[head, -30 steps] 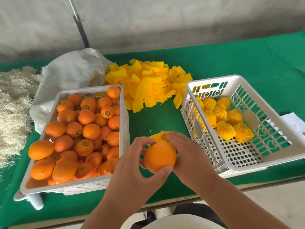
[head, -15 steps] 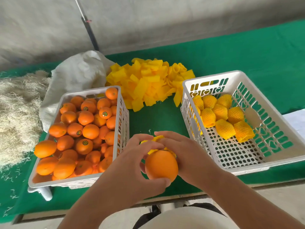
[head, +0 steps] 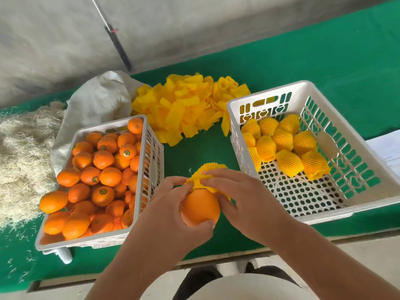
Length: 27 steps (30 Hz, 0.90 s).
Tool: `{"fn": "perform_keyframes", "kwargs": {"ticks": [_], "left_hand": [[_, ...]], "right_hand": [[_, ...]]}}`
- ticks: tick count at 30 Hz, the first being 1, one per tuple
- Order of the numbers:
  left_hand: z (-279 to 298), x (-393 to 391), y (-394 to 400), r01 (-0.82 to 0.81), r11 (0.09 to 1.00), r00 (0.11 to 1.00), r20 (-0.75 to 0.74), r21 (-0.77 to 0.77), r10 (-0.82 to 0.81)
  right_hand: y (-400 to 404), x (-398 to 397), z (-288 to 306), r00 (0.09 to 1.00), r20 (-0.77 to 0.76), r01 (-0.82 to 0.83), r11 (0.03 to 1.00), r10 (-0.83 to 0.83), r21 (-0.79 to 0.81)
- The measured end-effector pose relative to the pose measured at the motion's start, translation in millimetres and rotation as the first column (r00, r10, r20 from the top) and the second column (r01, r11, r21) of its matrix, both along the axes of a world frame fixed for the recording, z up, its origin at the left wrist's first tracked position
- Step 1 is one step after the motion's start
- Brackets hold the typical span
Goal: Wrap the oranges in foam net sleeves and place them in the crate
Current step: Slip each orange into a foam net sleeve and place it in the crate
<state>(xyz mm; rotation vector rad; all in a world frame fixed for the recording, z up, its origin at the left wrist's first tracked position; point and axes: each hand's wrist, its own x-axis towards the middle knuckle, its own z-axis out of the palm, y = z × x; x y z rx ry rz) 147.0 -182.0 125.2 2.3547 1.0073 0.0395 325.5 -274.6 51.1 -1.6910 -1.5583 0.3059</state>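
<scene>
Head view: near the bench's (head: 324,61) front edge, between two crates, the left hand (head: 171,211) grips an orange (head: 200,210) while the right hand (head: 249,198) pinches a foam net sleeve (head: 205,175) over its top, seemingly mid-wrap, pulling down likely next.

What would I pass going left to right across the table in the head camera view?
Straw pile → crate of bare oranges → orange being sleeved in both hands → crate of wrapped oranges.

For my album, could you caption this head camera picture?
Both hands, left hand and right hand, stretch a yellow foam net sleeve over an orange between two white crates.
</scene>
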Motion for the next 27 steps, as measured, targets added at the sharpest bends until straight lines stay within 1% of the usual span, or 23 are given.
{"fn": "perform_keyframes", "kwargs": {"ticks": [7, 10, 12, 15, 18, 21, 25, 27], "left_hand": [[-13, 16, -21, -0.095, 0.979, 0.995, 0.053, 0.182, 0.087], [-17, 21, -22, -0.12, 0.963, 0.993, 0.05, 0.241, 0.111], [-17, 24, -19, -0.133, 0.951, 0.99, 0.081, 0.28, 0.114], [-16, 22, -10, -0.148, 0.93, 0.987, 0.106, 0.336, 0.118], [-11, 17, 1, -0.18, 0.893, 0.982, 0.125, 0.413, 0.14], [-8, 10, 12, -0.228, 0.871, 0.972, 0.16, 0.436, 0.174], [-8, 5, 25, -0.262, 0.858, 0.963, 0.177, 0.442, 0.203], [-10, 5, 28, -0.275, 0.858, 0.958, 0.203, 0.434, 0.204]], "right_hand": [[-14, 5, -17, 0.998, -0.061, 0.01, 0.998, -0.007, 0.055], [-11, 7, -21, 0.997, -0.063, 0.041, 0.997, -0.037, 0.067], [-5, 6, -21, 0.996, -0.056, 0.074, 0.993, -0.069, 0.088], [6, 0, -17, 0.992, -0.048, 0.119, 0.98, -0.113, 0.157], [17, -13, -11, 0.986, -0.061, 0.165, 0.947, -0.155, 0.276], [27, -23, -6, 0.971, -0.138, 0.233, 0.914, -0.197, 0.333], [33, -29, -3, 0.98, -0.133, 0.19, 0.9, -0.149, 0.391], [32, -31, -4, 0.978, -0.155, 0.189, 0.902, -0.138, 0.388]]}}
